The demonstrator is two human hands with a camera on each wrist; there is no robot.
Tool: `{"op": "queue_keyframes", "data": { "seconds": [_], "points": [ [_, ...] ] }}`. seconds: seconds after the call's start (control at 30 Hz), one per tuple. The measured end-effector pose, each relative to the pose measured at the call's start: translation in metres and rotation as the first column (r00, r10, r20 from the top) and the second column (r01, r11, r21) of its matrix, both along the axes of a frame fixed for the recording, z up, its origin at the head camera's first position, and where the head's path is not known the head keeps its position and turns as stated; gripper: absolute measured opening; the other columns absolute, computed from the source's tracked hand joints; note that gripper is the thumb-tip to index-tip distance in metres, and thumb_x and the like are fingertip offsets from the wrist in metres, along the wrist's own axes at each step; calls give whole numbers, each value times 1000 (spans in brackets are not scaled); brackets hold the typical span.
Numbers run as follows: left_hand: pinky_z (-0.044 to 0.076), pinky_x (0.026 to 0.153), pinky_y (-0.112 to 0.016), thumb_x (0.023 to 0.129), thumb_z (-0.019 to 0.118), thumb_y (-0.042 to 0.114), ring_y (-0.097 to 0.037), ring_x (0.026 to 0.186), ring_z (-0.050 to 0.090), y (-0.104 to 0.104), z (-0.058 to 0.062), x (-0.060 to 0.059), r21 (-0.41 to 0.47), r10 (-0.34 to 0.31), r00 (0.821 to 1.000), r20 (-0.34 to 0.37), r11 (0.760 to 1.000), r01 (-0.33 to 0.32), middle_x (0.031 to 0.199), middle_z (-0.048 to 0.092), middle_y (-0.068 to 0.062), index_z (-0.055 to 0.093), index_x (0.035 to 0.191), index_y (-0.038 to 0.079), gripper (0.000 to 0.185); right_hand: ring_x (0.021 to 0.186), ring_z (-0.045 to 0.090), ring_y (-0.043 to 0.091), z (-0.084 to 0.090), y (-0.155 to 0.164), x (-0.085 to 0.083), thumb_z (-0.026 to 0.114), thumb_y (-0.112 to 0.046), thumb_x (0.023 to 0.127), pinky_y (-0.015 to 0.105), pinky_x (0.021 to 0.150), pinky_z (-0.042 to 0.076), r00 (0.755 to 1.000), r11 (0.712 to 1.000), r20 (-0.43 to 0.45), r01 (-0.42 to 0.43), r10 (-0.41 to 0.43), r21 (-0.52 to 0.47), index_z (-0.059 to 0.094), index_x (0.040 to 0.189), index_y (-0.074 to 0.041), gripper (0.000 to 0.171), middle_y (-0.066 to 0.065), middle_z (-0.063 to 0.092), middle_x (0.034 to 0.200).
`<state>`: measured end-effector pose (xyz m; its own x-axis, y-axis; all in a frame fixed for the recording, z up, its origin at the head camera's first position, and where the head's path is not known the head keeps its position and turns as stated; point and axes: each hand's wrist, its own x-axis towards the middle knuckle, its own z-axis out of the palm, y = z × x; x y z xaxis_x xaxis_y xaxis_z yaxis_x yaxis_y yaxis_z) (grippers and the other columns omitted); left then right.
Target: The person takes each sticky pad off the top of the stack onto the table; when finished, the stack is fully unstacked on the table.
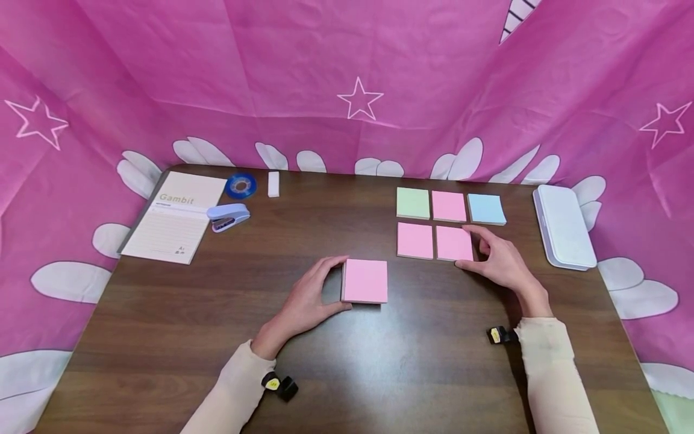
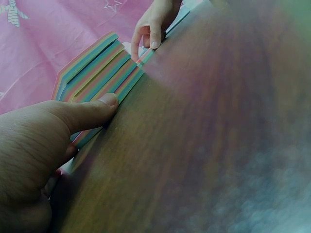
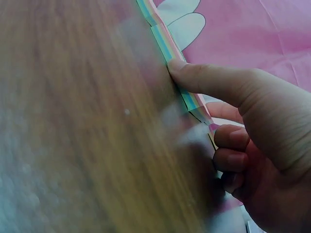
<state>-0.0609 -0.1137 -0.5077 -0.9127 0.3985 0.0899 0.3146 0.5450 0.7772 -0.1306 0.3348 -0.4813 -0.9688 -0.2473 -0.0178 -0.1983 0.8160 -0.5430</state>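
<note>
Your left hand (image 1: 306,301) grips the sticky-note pad (image 1: 365,281) at table centre: thumb on its near edge, fingers curled over the far-left corner. The top sheet is pink and square. The left wrist view shows the pad's side (image 2: 99,73) as a thick stack striped in pink, green, blue and orange bands, lying flat on the brown table (image 1: 217,337).

Your right hand (image 1: 499,259) sits at 2 o'clock from the pad, pinching the right edge of the near-right pink pad (image 1: 454,243), thumb at the near corner, index finger at the far one. That pad is in a two-row grid: pink (image 1: 414,240) beside it, then green (image 1: 413,202), pink (image 1: 449,206) and blue (image 1: 486,208) behind.

At 10 o'clock: notebook (image 1: 173,217), stapler (image 1: 229,216), tape roll (image 1: 241,185), eraser (image 1: 273,184). At 3 o'clock: white case (image 1: 564,226).
</note>
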Motion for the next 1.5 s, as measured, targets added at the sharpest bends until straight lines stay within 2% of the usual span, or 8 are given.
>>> {"op": "queue_keyframes", "data": {
  "seconds": [0.27, 0.63, 0.83, 1.0, 1.2, 1.37, 1.5],
  "points": [
    [46, 121, -56, 83, 102, 20, -27, 147, 55, 0, 1, -1, -12, -6, 999, -47, 1000, 5, 158, 58, -6, 48, 165, 17, 98, 83, 46, 24, 2, -1, 0, 96, -33, 90, 42, 76, 36, 1000, 1000, 5, 14, -14, -22, 56, 159, -13, 82, 8, 50, 92],
    [45, 121, -57, 83, 102, 21, -28, 147, 55, -1, 2, -2, -8, 3, 1000, -31, 1000, -4, 158, 57, -6, 48, 165, 18, 98, 83, 44, 20, 2, 0, -2, 98, -28, 88, 34, 76, 35, 1000, 997, -24, -6, 4, -78, 54, 164, -17, 88, 7, 46, 89],
    [46, 120, -56, 83, 102, 21, -28, 147, 56, 0, 1, -2, -10, 3, 999, -33, 1000, -3, 159, 57, -5, 48, 165, 18, 98, 86, 44, 18, 10, -3, 3, 97, -31, 89, 32, 77, 35, 999, 994, -47, -1, -4, -107, 54, 164, -21, 87, 7, 48, 90],
    [46, 120, -57, 83, 102, 20, -28, 147, 55, -1, 2, -2, -6, 3, 1000, -29, 1000, -3, 159, 57, -6, 48, 165, 18, 98, 79, 43, 18, 21, -18, 5, 96, -24, 89, 31, 73, 35, 995, 990, -98, -29, 16, -136, 57, 161, -18, 82, 9, 47, 84],
    [45, 121, -58, 82, 102, 19, -28, 148, 55, -1, 2, -1, 0, 3, 1000, -22, 1000, -3, 159, 57, -6, 48, 165, 17, 99, 68, 35, 10, 33, -42, 11, 98, -15, 84, 30, 64, 32, 979, 976, -192, -106, 69, -190, 64, 155, -19, 79, 8, 41, 73],
    [45, 121, -57, 82, 102, 19, -28, 147, 55, -1, 1, 0, -1, 5, 1000, -19, 1000, -5, 159, 57, -6, 48, 165, 17, 99, 68, 32, 7, 39, -64, 19, 100, -16, 82, 30, 61, 29, 971, 967, -221, -142, 94, -212, 66, 151, -20, 77, 0, 37, 74],
    [45, 121, -57, 82, 102, 19, -28, 148, 55, -1, 0, 1, -1, 3, 1000, -23, 1000, -3, 159, 57, -6, 48, 165, 17, 99, 68, 34, 8, 42, -83, 27, 100, -19, 82, 30, 62, 31, 968, 966, -222, -161, 115, -204, 68, 150, -16, 75, 5, 41, 72]
  ]
}}
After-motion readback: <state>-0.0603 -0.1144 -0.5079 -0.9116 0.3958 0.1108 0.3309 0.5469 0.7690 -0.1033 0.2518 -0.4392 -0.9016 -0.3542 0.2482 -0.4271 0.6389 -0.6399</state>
